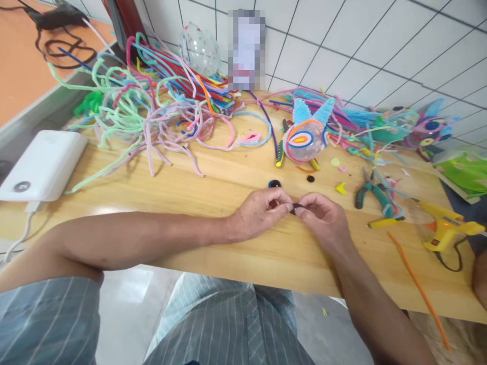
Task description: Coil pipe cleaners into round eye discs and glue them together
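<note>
Both my hands meet over the front of the wooden table, pinching one small dark piece (pixel 296 207) between their fingertips; its exact kind is too small to tell. My left hand (pixel 255 214) is closed on its left end. From the other side, my right hand (pixel 323 215) grips it between thumb and fingers. Just beyond my left hand lies a black and blue disc (pixel 274 183), partly hidden by the fingers. A small black disc (pixel 311 179) rests a little farther right. Behind them sits a clear ball with blue pipe-cleaner ears and a ringed eye (pixel 306 139).
Heaped pipe cleaners (pixel 152 114) fill the back left. Pliers (pixel 371 195), a yellow glue gun (pixel 447 223) and an orange pipe cleaner (pixel 418 289) lie to the right. A white power bank (pixel 45 162) is at far left. The table's front edge runs below my wrists.
</note>
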### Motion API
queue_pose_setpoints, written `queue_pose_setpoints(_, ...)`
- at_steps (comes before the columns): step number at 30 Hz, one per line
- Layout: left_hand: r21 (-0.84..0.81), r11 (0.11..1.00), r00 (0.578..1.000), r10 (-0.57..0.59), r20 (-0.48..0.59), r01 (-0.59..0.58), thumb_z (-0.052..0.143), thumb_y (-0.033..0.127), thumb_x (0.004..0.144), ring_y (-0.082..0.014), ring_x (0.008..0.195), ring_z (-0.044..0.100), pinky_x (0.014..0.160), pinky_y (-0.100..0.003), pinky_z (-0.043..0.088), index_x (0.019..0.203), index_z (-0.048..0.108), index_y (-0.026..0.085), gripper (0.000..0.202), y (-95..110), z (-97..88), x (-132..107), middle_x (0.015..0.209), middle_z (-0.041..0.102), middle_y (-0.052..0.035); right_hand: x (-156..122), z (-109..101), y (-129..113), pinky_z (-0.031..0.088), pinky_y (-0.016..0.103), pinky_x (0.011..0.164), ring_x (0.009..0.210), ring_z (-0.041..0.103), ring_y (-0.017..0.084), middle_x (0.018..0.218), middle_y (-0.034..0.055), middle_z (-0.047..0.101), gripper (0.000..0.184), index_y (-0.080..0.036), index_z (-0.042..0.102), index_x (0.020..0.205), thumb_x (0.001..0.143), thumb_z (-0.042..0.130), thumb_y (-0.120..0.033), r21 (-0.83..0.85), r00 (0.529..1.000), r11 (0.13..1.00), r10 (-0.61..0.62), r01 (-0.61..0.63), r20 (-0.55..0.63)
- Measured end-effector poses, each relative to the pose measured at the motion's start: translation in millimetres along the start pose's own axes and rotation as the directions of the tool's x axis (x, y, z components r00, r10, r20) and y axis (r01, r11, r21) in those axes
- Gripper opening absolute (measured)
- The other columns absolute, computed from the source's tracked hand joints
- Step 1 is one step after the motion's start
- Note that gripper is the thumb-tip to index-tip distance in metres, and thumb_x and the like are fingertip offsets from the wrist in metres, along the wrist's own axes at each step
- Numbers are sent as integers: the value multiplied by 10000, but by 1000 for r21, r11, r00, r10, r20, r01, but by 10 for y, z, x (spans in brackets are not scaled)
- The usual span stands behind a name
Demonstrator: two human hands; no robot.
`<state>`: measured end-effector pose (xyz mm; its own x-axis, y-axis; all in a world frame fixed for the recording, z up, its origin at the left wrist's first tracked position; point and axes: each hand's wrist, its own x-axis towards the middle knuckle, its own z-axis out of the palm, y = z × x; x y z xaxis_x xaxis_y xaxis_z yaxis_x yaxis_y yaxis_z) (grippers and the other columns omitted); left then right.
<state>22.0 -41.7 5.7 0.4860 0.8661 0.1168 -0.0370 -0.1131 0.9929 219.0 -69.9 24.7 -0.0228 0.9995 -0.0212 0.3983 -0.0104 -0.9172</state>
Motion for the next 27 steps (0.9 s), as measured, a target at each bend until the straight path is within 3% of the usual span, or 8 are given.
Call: queue_pose_setpoints(27, -1, 999, 999, -34, 19, 34, 618, 258, 940, -100, 699, 530, 669, -230, 421, 895, 685, 145, 139, 46, -13, -20, 766, 638, 5, -15, -15, -2, 468, 298, 711, 720, 613, 152, 759, -12, 685, 89, -236, 683, 780, 772, 758, -282, 59, 998, 997, 53, -54, 15)
